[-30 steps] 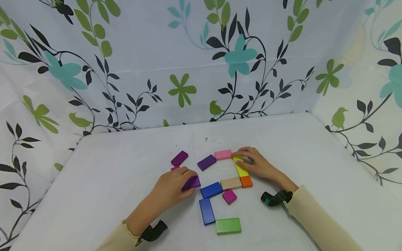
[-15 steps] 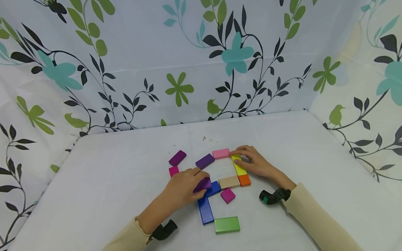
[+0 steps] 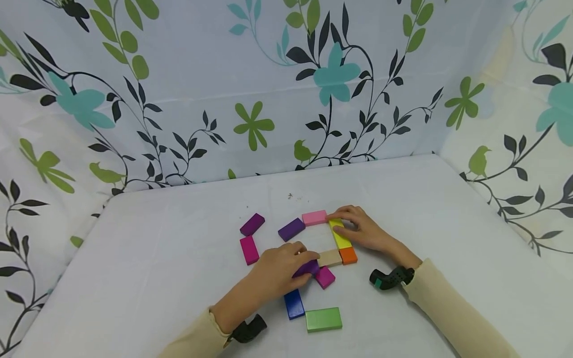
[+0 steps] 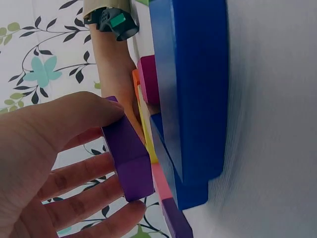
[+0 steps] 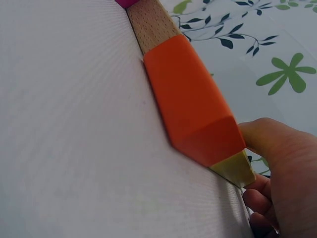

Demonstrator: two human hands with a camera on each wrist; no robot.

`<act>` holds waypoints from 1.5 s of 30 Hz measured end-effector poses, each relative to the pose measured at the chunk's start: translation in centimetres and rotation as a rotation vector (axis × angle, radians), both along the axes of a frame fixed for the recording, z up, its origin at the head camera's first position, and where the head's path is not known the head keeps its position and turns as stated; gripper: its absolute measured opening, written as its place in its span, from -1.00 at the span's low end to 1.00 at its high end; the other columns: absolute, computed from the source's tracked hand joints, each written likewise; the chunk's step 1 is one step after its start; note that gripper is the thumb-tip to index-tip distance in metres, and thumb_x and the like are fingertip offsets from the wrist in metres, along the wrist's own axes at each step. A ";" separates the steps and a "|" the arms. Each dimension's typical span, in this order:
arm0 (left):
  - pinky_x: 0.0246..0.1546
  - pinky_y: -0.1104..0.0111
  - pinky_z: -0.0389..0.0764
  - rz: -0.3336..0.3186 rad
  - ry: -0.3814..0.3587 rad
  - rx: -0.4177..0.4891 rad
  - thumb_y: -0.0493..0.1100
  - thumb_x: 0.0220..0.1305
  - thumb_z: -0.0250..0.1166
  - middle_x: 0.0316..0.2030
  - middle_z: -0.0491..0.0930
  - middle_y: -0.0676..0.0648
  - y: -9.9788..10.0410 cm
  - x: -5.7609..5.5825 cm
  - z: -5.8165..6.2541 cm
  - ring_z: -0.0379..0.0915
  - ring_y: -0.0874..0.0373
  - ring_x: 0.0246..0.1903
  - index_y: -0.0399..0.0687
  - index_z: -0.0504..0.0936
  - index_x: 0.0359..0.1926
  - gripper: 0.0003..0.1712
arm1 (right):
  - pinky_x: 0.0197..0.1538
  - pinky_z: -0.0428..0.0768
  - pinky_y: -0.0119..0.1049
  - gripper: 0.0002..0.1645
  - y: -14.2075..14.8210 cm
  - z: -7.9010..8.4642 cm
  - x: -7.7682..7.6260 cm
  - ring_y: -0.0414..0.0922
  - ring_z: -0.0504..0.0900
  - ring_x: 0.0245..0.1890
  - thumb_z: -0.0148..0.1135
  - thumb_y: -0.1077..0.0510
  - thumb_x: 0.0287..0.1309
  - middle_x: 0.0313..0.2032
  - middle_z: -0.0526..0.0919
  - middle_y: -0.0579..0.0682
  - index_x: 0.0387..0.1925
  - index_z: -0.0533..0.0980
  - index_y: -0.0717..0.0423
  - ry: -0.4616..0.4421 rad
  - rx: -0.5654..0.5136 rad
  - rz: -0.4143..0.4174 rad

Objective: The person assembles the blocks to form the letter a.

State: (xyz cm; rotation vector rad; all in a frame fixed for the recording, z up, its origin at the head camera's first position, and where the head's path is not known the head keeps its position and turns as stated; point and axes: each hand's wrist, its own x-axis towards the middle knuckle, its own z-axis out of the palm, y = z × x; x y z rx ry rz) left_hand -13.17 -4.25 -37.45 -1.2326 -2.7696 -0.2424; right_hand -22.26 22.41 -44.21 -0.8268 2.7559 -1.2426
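Between thumb and fingers, my left hand (image 3: 279, 268) pinches a purple block (image 4: 130, 156) over the middle of the layout. In the left wrist view it is raised beside two blue blocks (image 4: 200, 89); the farther blue one is hidden under this hand in the head view. My right hand (image 3: 369, 232) holds the yellow block (image 3: 343, 241) at the layout's right side, thumb and fingers around it. The yellow block meets an orange block (image 3: 348, 255) at its near end and a pink block (image 3: 314, 218) at its far end. A wooden block (image 3: 330, 258) adjoins the orange one.
A second purple block (image 3: 291, 229) touches the pink one. A small magenta block (image 3: 325, 277) lies below the wooden one, a green block (image 3: 323, 319) nearest me. Off to the left, a longer magenta block (image 3: 249, 249) and a plum block (image 3: 252, 224) lie on the white cloth (image 3: 179, 238).
My left hand has carried the purple block rightward, from left of the blue blocks to over them, uncovering the longer magenta block. The right hand stays at the yellow block.
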 end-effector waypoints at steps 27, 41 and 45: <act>-0.29 0.53 0.58 -0.095 -0.084 0.044 0.05 0.27 0.33 -0.01 0.51 0.01 2.8 0.4 -1.0 0.53 0.25 -0.22 0.02 0.60 0.10 -0.58 | 0.23 0.29 0.26 -0.58 0.0 -0.2 -0.1 0.15 0.31 0.21 0.22 0.10 0.29 0.16 0.46 0.14 0.17 0.55 0.00 0.032 -0.006 0.023; 0.02 0.50 0.49 -0.184 -0.343 0.030 0.03 0.20 0.35 0.18 0.39 0.03 1.0 0.0 -0.8 0.41 0.24 0.03 0.09 0.46 0.26 -0.40 | 0.23 0.29 0.26 -0.58 0.1 -0.1 0.0 0.15 0.31 0.22 0.20 0.10 0.31 0.16 0.46 0.14 0.18 0.55 0.00 0.021 -0.007 0.027; 0.06 0.52 0.45 -0.193 -0.342 0.024 -0.05 0.21 0.35 0.14 0.42 0.03 0.8 0.0 -0.8 0.39 0.25 0.04 0.08 0.50 0.21 -0.47 | 0.23 0.28 0.26 -0.58 0.1 0.1 0.0 0.15 0.30 0.22 0.21 0.10 0.30 0.16 0.46 0.14 0.18 0.55 0.00 0.025 -0.009 0.023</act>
